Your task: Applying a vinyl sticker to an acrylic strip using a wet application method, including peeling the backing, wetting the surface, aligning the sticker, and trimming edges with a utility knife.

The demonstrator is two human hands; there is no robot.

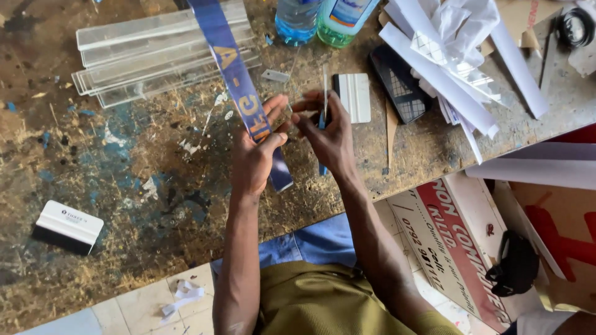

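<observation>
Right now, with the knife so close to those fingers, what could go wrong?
The right hand holds a thin blue-handled craft knife close to the left hand, so a slip might nick the left fingers. The blade could also scratch or tear the blue lettered strip that the left hand pinches. The two bottles stand near the strip's far end and might get knocked.

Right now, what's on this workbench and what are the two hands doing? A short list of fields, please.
left hand: left hand holds a long blue strip with orange lettering
right hand: right hand pinches a thin blue-handled tool at the strip's edge
bench: worn, paint-stained wooden bench
behind the hands: clear acrylic strips, two plastic bottles, white squeegee
left: second squeegee
right: white paper offcuts
</observation>
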